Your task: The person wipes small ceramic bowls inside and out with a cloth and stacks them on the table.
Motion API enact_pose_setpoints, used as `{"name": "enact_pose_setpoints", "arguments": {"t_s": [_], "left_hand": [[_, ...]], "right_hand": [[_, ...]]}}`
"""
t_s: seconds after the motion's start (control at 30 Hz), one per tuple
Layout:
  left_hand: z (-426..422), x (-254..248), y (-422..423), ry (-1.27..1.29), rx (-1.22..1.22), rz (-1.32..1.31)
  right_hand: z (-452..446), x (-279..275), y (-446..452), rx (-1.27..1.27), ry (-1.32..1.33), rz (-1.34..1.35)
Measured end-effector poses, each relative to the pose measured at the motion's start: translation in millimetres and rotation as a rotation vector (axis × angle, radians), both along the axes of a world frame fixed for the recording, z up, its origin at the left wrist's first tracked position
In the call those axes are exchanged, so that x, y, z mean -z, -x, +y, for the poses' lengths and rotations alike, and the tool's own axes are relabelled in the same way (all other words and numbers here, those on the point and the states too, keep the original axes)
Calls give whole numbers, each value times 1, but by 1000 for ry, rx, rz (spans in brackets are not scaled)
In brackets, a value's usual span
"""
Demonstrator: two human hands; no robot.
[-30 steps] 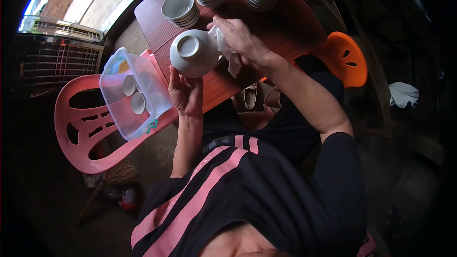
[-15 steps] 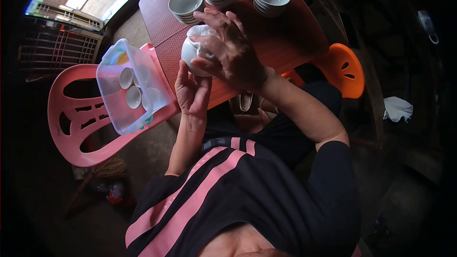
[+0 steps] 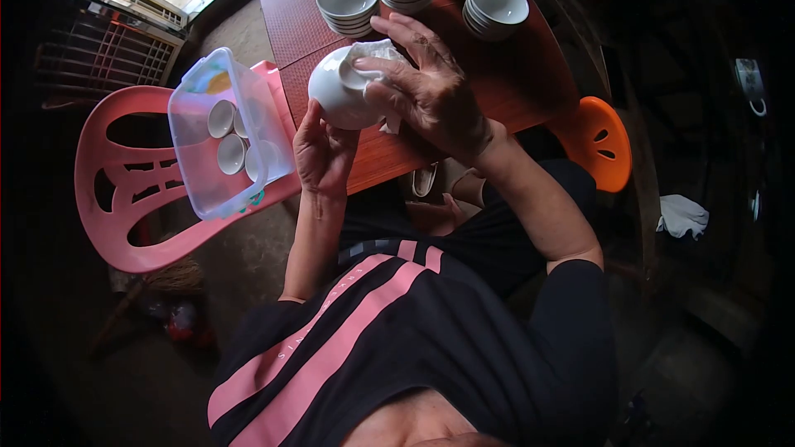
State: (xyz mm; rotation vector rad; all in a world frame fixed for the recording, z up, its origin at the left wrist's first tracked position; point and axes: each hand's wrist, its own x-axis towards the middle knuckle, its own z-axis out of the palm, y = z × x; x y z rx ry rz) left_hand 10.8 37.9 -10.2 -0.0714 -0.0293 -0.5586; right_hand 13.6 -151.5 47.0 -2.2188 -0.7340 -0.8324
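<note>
A white bowl (image 3: 331,87) is tipped on its side above the near edge of the table, its foot ring turned toward the right. From below, my left hand (image 3: 325,151) grips it, thumb along the near side. My right hand (image 3: 439,95) presses a white cloth (image 3: 383,50) against the foot of the bowl, with thumb and forefinger closed on the cloth and the other fingers raised. Part of the cloth hangs below that hand. The bowl's inside is hidden from me.
Several stacks of white bowls, such as the nearest stack (image 3: 348,0), stand on the red-brown table (image 3: 290,33). A clear plastic bin (image 3: 195,141) with small cups rests on a pink chair (image 3: 99,174). An orange chair (image 3: 600,145) is at the right.
The bowl has turned, so its foot now faces right and more of its outer wall shows. My right hand and the cloth have shifted right with it. The view has moved slightly.
</note>
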Motion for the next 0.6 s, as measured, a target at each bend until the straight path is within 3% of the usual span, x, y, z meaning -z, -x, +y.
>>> {"name": "enact_pose_setpoints", "arguments": {"t_s": [0.17,0.23,0.27,0.37,0.43,0.47,0.5,0.53,0.6], "left_hand": [[5,-2,-3,-21,-39,12],[7,-2,-4,-268,-137,-35],[6,-5,-4,-267,-136,-36],[-2,-21,-2,-661,-142,-290],[-15,-28,6,-878,-108,-363],[-20,-30,11,-927,-67,-413],[-23,-30,13,-975,-29,-463],[-19,-24,14,-922,-26,-574],[-18,-22,15,-1021,-21,-618]], "right_hand": [[-1,-4,2,-224,-190,165],[-6,-5,-1,-299,-502,367],[-4,-7,-1,-282,-777,491],[-22,-6,-10,-237,-1080,744],[-14,-1,-9,-179,-947,568],[-5,-14,1,-118,-650,414],[1,-3,-4,-99,-276,61],[5,1,3,-154,-83,22],[7,3,9,-67,23,151]]}}
